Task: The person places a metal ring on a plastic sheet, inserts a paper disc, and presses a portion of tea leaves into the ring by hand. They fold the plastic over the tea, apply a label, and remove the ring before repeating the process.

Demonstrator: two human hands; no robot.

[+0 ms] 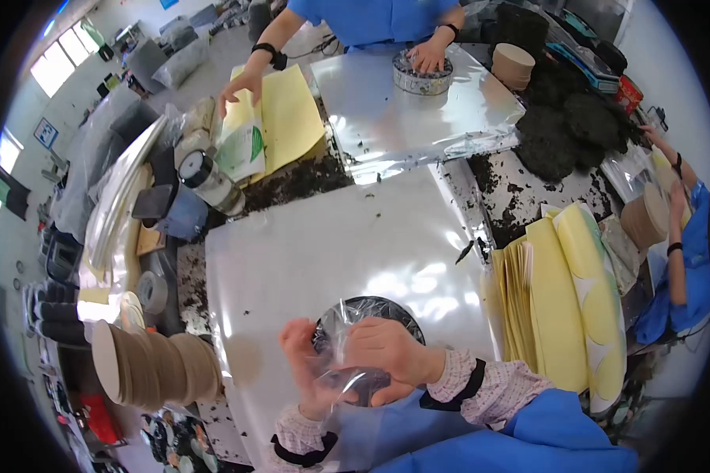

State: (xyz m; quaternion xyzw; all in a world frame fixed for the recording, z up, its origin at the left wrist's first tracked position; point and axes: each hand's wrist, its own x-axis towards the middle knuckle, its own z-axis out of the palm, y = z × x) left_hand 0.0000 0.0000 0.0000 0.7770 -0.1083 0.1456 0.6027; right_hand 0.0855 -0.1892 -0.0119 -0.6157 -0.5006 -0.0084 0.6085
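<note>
A round dark tin (408,312) stands on the shiny metal-like sheet close to my body, its middle covered by my hands. Over it is crumpled clear plastic film (341,322). My right hand (388,351) reaches across the tin with bent fingers gripping the film. On the tin's left side, my left hand (312,374) has curled fingers around the film, which partly drapes over that hand. What lies inside the tin is mostly hidden by the film and my fingers.
Yellow sheets (552,303) lie to the right, stacked round brown discs (154,366) to the left. A clear jar (211,181) stands at the back left. Across the table, a co-worker's hand (427,57) rests on another round tin (422,82). Dark crumbly material (564,130) is heaped at right.
</note>
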